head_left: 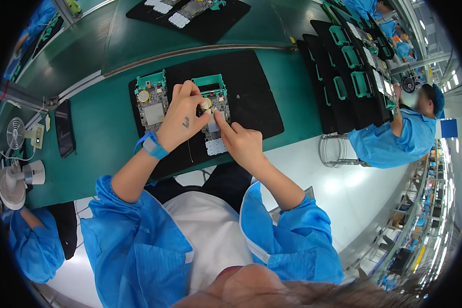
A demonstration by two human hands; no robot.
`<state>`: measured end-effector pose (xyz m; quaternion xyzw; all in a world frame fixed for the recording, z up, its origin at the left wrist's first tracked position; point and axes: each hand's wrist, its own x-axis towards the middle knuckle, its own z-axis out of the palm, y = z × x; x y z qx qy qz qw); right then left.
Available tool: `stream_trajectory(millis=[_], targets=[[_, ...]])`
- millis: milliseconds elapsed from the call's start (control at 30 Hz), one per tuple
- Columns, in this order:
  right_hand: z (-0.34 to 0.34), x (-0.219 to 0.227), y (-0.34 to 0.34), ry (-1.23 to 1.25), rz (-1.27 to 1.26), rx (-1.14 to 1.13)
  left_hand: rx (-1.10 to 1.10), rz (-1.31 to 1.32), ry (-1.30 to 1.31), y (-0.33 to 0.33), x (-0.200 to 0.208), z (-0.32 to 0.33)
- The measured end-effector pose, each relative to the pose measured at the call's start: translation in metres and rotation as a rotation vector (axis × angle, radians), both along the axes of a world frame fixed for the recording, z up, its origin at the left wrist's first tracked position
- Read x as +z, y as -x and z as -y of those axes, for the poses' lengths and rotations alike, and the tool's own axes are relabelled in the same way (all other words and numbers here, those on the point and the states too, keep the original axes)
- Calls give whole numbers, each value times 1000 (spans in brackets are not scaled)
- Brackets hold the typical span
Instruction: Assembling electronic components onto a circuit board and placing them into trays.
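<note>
My left hand (182, 119) is over a circuit board (214, 134) with a green plastic frame (208, 82) at its far end. Its thumb and fingers pinch together beside a round yellow-rimmed coin cell (207, 103); whatever lies between them is too small to make out. From the right, my right hand (245, 145) reaches over the same board, its index finger stretched out to touch near the left fingertips and its other fingers bent. A second, similar board (152, 110) lies to the left, partly behind my left hand, with its own coin cell (143, 96).
Both boards lie on a black mat (256, 97) on a green table (297, 97). More boards (190, 10) rest on another mat at the far side. Black trays with green frames (362, 83) stand right. A phone (65, 128) and small fans (16, 132) are left. A co-worker (400, 133) sits right.
</note>
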<state>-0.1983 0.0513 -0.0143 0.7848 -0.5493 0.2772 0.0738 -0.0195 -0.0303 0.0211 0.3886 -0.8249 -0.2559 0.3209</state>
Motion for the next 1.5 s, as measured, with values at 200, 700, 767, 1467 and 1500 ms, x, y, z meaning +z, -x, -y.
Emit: stream_trajectory(millis=[200,700,767,1467,1500], targets=[[1,4,20,-236,267,-29,57,-130,140,-33,7,-22],[14,33,83,-852,1288,-327,513,-672,-628,-128,-15,-35],[14,48,67,-757,1372,-311,477,-784,-588,-135,-10,-22],[124,-30,-10,-15,416,-323,250,333,341,-113,-55,18],[99,-32,-5,-63,323,-243,236,322,310,-112,-51,10]])
